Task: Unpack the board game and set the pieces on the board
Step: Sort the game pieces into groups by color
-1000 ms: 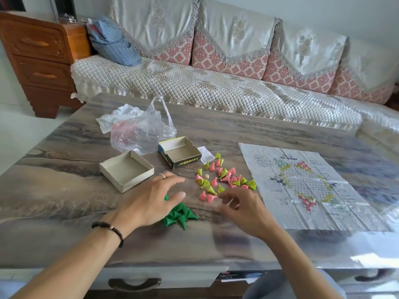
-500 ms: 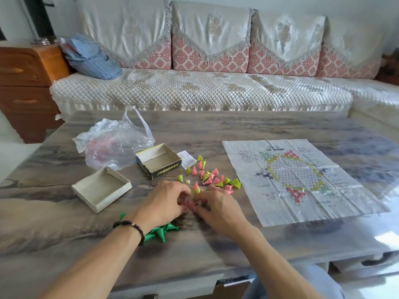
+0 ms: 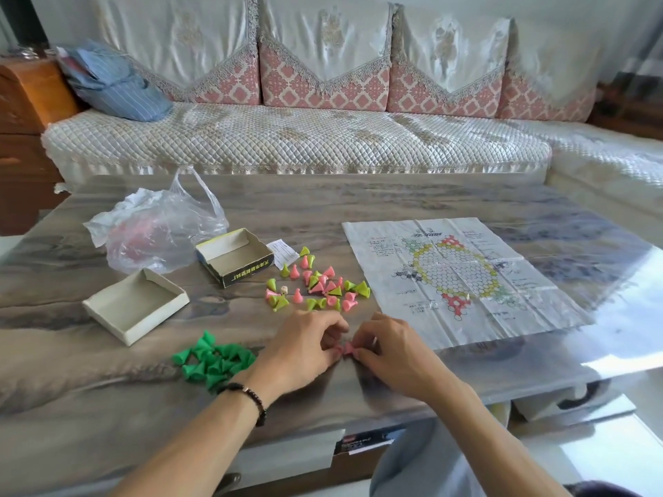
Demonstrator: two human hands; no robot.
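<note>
Both hands, left hand [image 3: 305, 347] and right hand [image 3: 391, 349], pinch small pink cone-shaped pieces [image 3: 343, 349] with curled fingers [image 3: 332, 326].

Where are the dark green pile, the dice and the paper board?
dark green pile [image 3: 214, 361], head view, middle of the heap.
dice [image 3: 284, 290], head view, its top face.
paper board [image 3: 462, 328], head view, bare near margin.

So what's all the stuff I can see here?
dark green pieces: a heap, near table edge, left of the hands
pink and lime pieces: mixed scatter, left of the board
paper board: one, white, flat, table's right
box halves: two, open, table's left
plastic bag: one, clear, behind the boxes
sofa: cream and pink, behind the table
left hand, right hand: together pinching pink pieces
</note>
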